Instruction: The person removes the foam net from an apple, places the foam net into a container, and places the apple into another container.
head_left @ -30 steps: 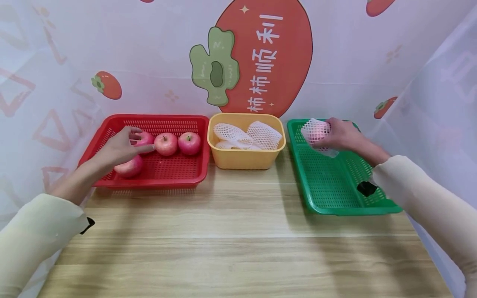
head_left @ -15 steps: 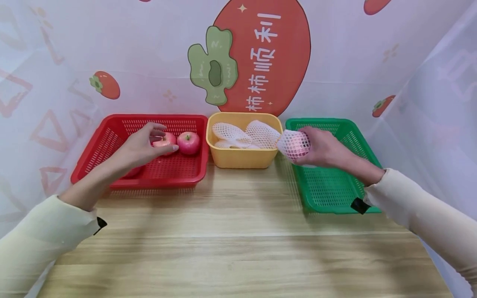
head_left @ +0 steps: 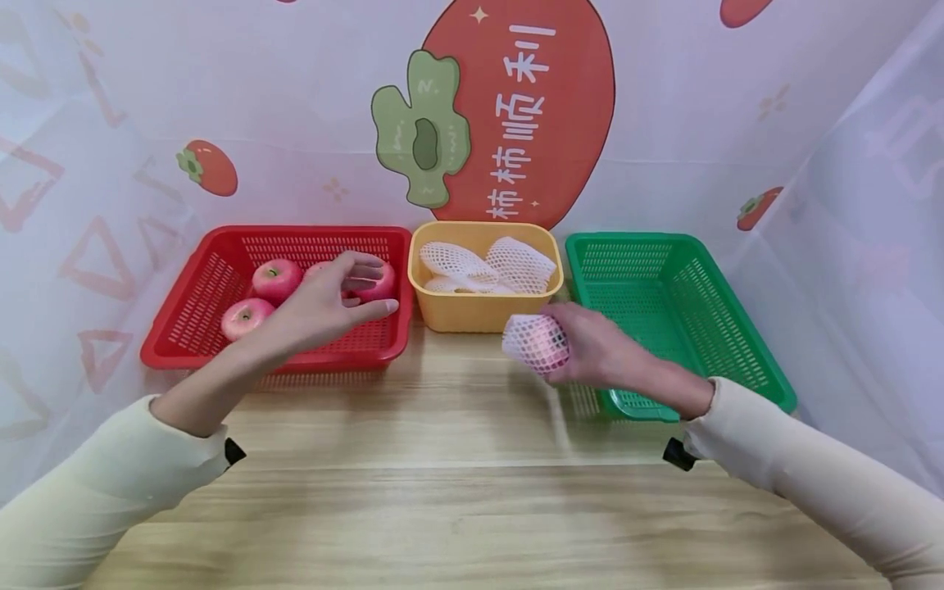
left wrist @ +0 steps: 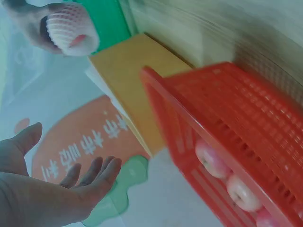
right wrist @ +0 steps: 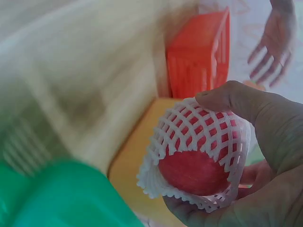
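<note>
My right hand [head_left: 601, 348] grips an apple [right wrist: 194, 172] wrapped in a white foam net [head_left: 534, 342], held above the table in front of the yellow bin. In the right wrist view the net leaves part of the red apple bare. Over the red basket [head_left: 354, 358] hovers my left hand [head_left: 324, 307], its fingers relaxed and nothing in them. Several apples [head_left: 277, 280] lie in that basket, some partly hidden behind the left hand. The left wrist view shows the left palm [left wrist: 52, 194] turned up with its fingers apart.
Between the two baskets stands a yellow bin [head_left: 483, 314] holding several foam nets [head_left: 519, 266]. On the right is a green basket [head_left: 656, 324] with nothing seen inside. A printed cloth [head_left: 295, 98] hangs behind, over a wooden table [head_left: 442, 492].
My right hand has carried the netted apple left and nearer, from over the green basket to before the yellow bin. The left hand has moved right across the red basket.
</note>
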A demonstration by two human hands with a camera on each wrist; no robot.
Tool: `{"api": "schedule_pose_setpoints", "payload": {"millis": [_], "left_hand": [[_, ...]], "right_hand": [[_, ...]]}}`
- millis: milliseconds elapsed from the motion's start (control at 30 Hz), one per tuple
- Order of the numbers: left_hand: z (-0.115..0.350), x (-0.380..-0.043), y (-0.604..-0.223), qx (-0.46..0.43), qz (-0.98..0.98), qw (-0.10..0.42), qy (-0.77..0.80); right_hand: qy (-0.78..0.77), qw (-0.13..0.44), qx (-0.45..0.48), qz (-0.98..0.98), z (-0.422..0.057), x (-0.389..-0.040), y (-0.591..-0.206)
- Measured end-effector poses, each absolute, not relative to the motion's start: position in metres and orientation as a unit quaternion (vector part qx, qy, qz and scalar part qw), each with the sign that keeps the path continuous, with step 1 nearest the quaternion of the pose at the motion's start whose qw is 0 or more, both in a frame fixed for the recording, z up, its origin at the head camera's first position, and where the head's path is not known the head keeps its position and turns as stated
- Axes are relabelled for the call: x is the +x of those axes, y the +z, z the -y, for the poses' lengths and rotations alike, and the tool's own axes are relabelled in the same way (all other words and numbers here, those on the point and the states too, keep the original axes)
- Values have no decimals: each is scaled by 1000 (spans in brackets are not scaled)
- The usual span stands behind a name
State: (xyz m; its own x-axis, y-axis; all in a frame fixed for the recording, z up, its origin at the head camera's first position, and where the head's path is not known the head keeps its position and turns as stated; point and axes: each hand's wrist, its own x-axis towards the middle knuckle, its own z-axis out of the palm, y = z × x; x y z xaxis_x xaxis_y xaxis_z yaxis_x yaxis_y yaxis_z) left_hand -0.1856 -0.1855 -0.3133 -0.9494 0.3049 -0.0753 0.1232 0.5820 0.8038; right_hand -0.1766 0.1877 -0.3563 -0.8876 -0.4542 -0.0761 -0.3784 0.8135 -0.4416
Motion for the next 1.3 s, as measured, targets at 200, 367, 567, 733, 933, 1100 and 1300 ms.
{"api": "schedule_pose_setpoints", "payload": {"millis": [200, 367, 567, 733, 933, 1100, 1300], "left_hand": [[168, -178, -324, 140, -865, 115, 468], [154, -174, -335, 166, -858, 105, 474], [140, -168, -353, 167, -848, 109, 491], [126, -160, -379, 173, -840, 113, 502], [112, -153, -412, 198, -830, 114, 509], [105, -154, -432, 217, -840, 100, 487], [96, -151, -455, 212, -819, 136, 516]], "right_hand": [[-215, 112, -233, -942, -175, -160, -382], [-220, 120, -244, -937, -170, -152, -398], [-218, 113, -262, -933, -166, -142, -416], [-228, 118, -264, -930, -164, -137, -428], [-237, 121, -263, -928, -162, -135, -432], [-237, 121, -261, -928, -161, -135, -433], [-232, 118, -264, -929, -159, -134, -434]]}}
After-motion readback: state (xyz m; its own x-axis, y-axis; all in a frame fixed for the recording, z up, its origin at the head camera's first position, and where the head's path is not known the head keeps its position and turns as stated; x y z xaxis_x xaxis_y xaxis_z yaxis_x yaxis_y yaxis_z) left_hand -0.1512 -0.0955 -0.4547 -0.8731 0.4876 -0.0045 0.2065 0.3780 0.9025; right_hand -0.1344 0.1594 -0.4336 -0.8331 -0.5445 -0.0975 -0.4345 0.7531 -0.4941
